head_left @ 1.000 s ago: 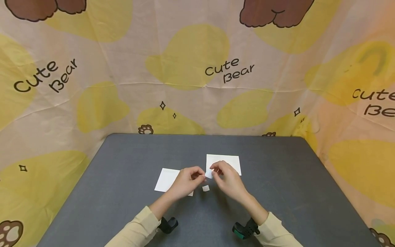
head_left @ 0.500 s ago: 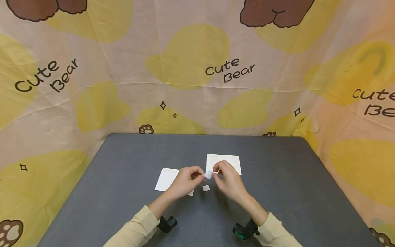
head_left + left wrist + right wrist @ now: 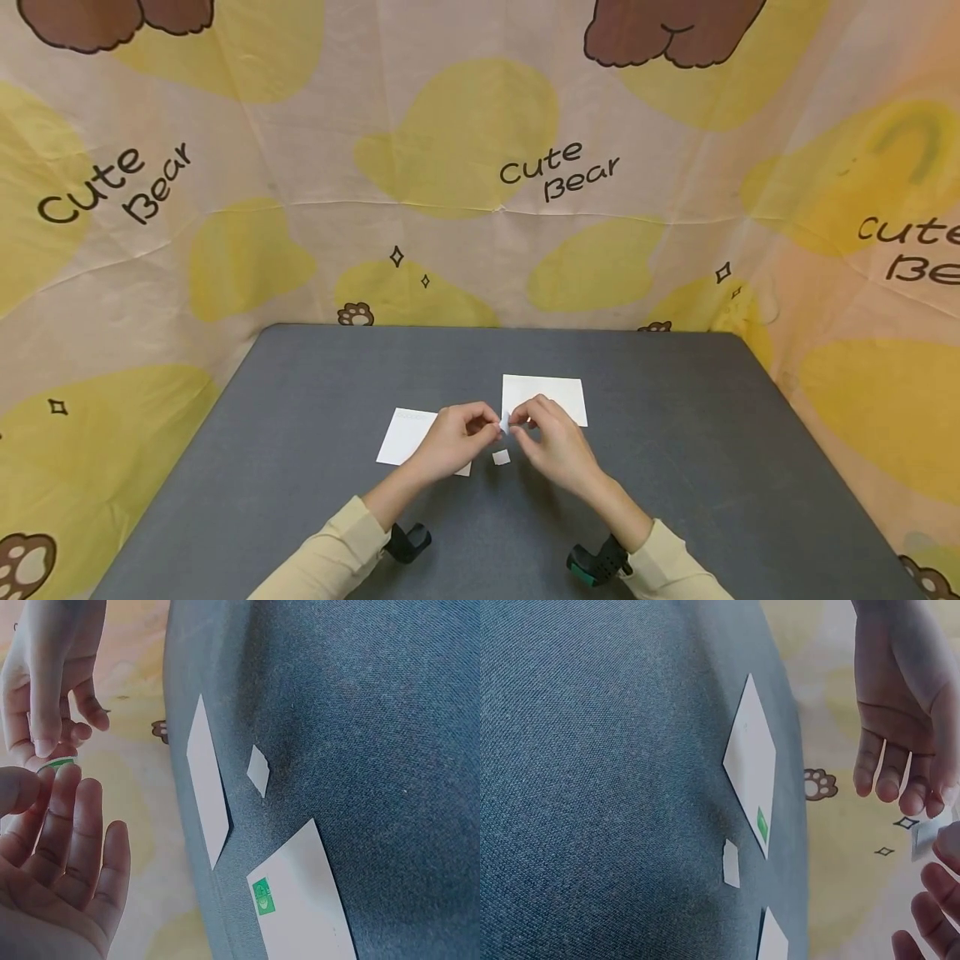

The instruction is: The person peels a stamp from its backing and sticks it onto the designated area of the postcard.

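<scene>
My left hand [image 3: 454, 442] and right hand [image 3: 555, 440] meet above the table, with a small stamp [image 3: 504, 424] between their fingertips. Both hands pinch it at its edges. Its green printed side [image 3: 60, 762] shows in the left wrist view, its pale back [image 3: 925, 838] in the right wrist view. On the table under the left hand lies a white envelope [image 3: 403, 437] with a green stamp [image 3: 264, 896] on its corner. Behind the right hand lies a second white envelope [image 3: 562, 390]. Below the fingertips sits a small white paper piece [image 3: 501, 457].
The dark grey table [image 3: 675, 433] spreads out around the envelopes. A pinkish cloth [image 3: 465, 175] with yellow patches and lettering hangs behind and beside it. Black camera mounts [image 3: 597, 560] are strapped at both wrists.
The stamp has turned between the fingers and now shows nearly edge-on in the head view. My right fingertips have shifted slightly left, closer to the left hand. The envelopes have not moved.
</scene>
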`<action>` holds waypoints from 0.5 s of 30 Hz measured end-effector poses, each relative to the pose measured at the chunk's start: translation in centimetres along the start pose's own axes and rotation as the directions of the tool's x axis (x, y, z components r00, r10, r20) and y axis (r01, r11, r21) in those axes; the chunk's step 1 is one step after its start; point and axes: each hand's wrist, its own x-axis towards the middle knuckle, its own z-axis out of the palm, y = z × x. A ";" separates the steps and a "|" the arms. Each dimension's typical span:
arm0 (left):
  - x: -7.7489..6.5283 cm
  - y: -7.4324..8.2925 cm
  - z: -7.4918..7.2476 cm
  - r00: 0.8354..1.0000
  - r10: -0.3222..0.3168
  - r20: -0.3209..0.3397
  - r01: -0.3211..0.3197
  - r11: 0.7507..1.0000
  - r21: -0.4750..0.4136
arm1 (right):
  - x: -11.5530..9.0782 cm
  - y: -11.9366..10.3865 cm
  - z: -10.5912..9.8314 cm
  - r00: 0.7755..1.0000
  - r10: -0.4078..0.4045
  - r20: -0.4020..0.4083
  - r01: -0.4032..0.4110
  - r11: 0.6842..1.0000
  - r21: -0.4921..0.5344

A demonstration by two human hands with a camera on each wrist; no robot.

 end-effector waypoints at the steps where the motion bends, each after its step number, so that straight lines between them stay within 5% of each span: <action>1: 0.0 0.0 0.0 1.000 0.000 0.001 0.000 1.000 0.000 | 0.0 0.0 0.0 1.000 0.004 0.004 -0.004 1.000 0.007; 15: 0.0 0.3 0.0 1.000 0.027 -0.005 -0.026 0.998 0.050 | 0.0 -0.3 -0.1 1.000 0.009 0.030 -0.010 0.999 0.040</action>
